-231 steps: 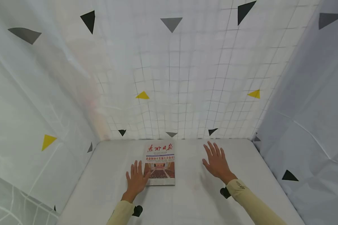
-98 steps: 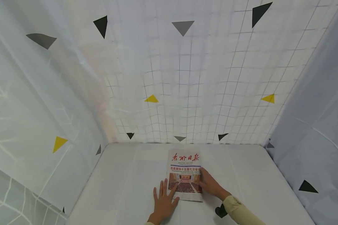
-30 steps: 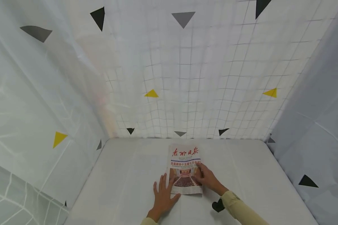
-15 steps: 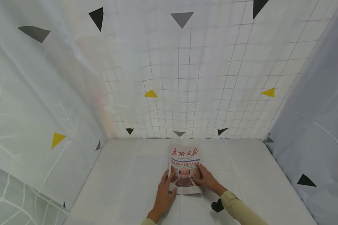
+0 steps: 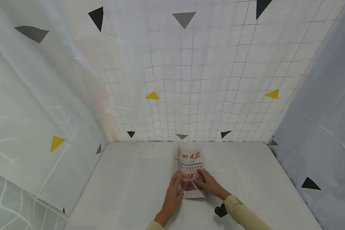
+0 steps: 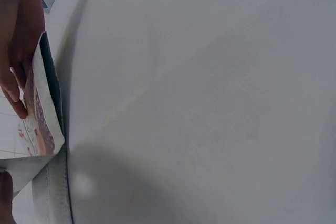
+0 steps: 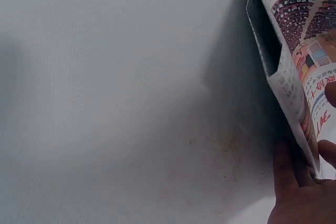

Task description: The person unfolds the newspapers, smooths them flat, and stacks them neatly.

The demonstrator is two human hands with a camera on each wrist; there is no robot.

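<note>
A folded newspaper [image 5: 192, 187] with red masthead characters and a colour photo lies mid-table. Its left part stands raised, nearly edge-on in the head view. My left hand [image 5: 172, 195] holds that left edge, its thumb toward the front. My right hand [image 5: 212, 186] grips the right side, thumb and index over the printed photo. In the right wrist view the newspaper [image 7: 310, 40] bows up off the table, and fingers [image 7: 284, 169] reach beneath its edge. The left wrist view catches the newspaper's bent edge [image 6: 50, 114] at the far left.
A white-covered table [image 5: 126, 185] carries the newspaper. White plastic sheeting [image 5: 172, 80] with grid lines and coloured triangles rises behind and at both sides. A black wrist device [image 5: 220, 210] sits under my right cuff.
Earlier my hands were apart, the newspaper left of centre. Since then it has shifted right and both hands have taken hold. In the last half second its left part has risen and folded inward.
</note>
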